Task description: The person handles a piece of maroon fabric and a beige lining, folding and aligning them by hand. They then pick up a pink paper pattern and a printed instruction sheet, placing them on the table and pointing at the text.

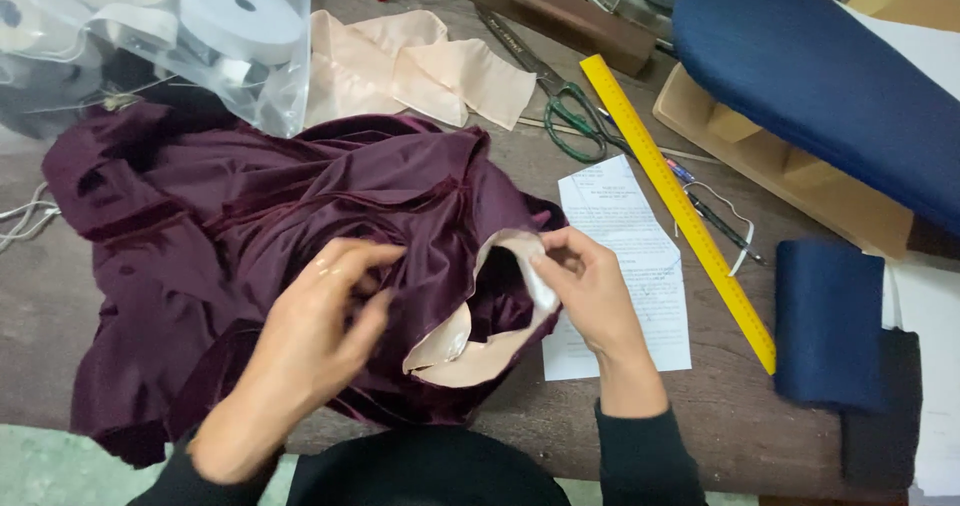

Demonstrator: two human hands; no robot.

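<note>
A dark plum velvet garment [250,216] lies bunched on the wooden table [740,426]. Its pale pink lining strip [480,351] curves out at the opening near the front edge. My right hand [590,291] pinches the top of this pink strip between thumb and fingers. My left hand [320,336] rests on the plum fabric just left of the opening, its fingers curled into the folds of the cloth.
A printed paper sheet [625,266] lies under the garment's right edge, beside a yellow ruler [680,206] and green-handled scissors [565,106]. Pale pink cloth pieces [420,66] and a clear bag of tape rolls [200,26] sit behind. Navy padded pressing forms [830,76] stand right.
</note>
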